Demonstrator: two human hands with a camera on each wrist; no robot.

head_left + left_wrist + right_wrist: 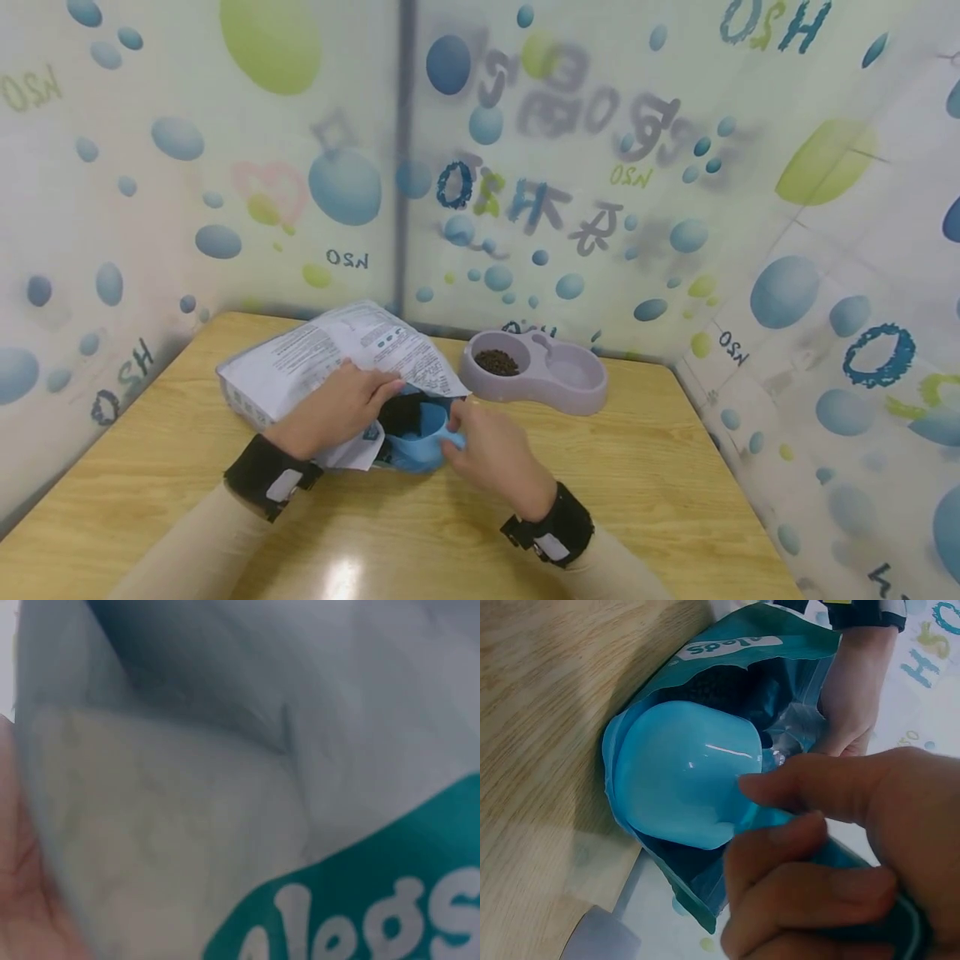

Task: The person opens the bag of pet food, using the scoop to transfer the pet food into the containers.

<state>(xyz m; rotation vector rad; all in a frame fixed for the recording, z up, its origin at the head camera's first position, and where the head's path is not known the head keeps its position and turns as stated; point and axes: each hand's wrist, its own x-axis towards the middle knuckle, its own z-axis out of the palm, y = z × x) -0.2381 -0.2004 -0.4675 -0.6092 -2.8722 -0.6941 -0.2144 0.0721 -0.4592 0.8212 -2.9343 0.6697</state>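
Observation:
A white and teal pet food bag lies on its side with its mouth toward me. My left hand rests over the bag's upper side and grips the rim of its mouth; the fingertips are partly hidden. With curled fingers my right hand holds the handle of a light blue scoop, thumb along the handle. The scoop's cup sits inside the bag's mouth, near its lower edge. Dark contents show behind it, too dim to make out. In the left wrist view the bag's printed panel fills most of the picture.
Behind the bag's right side stands a pale mauve double pet bowl, with brown kibble in its left basin. Everything rests on a wooden table. Patterned walls enclose its back and sides.

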